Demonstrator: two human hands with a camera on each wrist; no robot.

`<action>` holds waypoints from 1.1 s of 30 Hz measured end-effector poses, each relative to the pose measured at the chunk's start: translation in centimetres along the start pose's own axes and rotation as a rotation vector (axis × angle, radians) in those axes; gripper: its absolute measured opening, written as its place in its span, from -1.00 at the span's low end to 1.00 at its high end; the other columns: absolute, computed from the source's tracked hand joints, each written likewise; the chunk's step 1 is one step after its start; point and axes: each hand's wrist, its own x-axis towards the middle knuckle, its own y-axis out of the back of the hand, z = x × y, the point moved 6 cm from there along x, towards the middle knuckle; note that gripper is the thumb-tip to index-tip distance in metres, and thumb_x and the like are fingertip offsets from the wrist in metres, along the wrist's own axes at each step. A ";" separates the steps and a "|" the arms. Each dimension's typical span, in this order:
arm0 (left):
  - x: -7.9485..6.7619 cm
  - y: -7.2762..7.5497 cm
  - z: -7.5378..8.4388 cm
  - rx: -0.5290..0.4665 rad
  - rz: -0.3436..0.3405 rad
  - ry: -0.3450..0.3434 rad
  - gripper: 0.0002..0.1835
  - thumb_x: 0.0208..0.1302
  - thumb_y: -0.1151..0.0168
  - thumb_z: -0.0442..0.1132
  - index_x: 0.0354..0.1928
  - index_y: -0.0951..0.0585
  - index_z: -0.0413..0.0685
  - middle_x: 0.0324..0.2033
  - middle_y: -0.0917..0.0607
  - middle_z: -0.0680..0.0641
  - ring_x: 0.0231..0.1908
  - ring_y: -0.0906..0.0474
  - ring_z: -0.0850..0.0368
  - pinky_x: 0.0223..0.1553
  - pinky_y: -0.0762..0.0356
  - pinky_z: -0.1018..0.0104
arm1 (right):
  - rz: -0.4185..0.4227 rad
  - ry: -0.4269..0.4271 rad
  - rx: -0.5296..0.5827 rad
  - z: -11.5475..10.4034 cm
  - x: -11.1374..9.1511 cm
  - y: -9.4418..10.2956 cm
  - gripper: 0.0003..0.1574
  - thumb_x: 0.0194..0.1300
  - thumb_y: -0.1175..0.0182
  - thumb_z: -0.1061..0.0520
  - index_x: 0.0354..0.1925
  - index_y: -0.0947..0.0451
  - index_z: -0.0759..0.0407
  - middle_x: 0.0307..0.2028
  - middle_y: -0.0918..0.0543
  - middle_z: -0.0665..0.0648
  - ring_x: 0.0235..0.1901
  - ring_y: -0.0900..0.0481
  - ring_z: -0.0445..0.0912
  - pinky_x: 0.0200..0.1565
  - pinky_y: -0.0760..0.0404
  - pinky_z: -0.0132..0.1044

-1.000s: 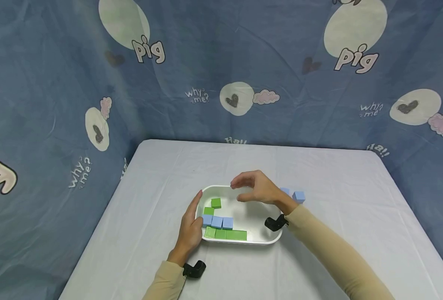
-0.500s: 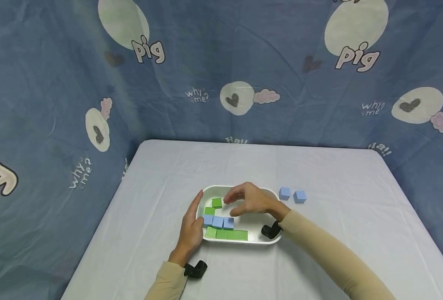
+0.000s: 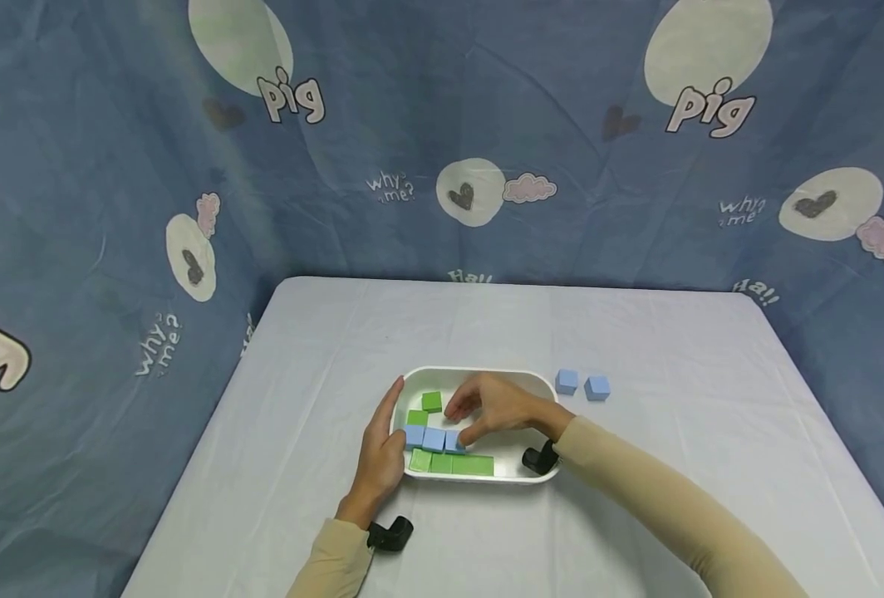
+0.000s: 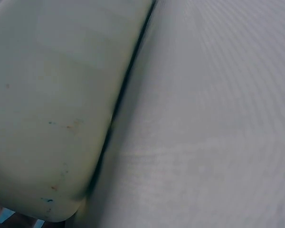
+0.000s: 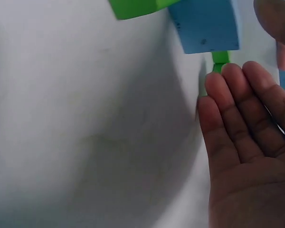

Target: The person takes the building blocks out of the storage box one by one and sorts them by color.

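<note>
A white tray [image 3: 513,455] holds several green and blue blocks. My left hand [image 3: 379,457] grips its left end, thumb at the rim and fingers along the outer side. In the left wrist view the tray's outer wall [image 4: 61,90] fills the left. My right hand [image 3: 498,407] is lowered into the tray, its thumb at the rightmost blue block [image 3: 453,441] of a row of three. The right wrist view shows a gap between this hand's fingertips [image 5: 230,71] and the blue block [image 5: 206,28]. A row of green blocks [image 3: 472,466] lies along the near wall.
Two blue blocks [image 3: 567,382] sit on the white-covered table [image 3: 681,399] beyond the tray's far right corner. Inside the tray, two green blocks [image 3: 431,402] lie toward the far left. A printed blue curtain [image 3: 367,108] hangs behind and at the sides.
My right hand has come down and slightly left into the tray, its thumb reaching the rightmost blue block. My left hand has kept its hold on the tray.
</note>
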 end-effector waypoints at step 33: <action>0.2 -0.2 -2.0 0.045 -0.004 -0.015 -0.12 0.12 0.17 -0.63 0.58 -0.18 -0.12 0.53 -0.23 -0.09 0.53 -0.03 0.04 0.51 0.10 0.25 | -0.043 0.023 -0.275 0.0 0.0 -0.9 -0.50 -0.11 -0.49 0.40 -0.13 -0.70 0.11 -0.24 -0.68 -0.14 -0.24 -0.61 -0.28 -0.13 -0.62 -0.38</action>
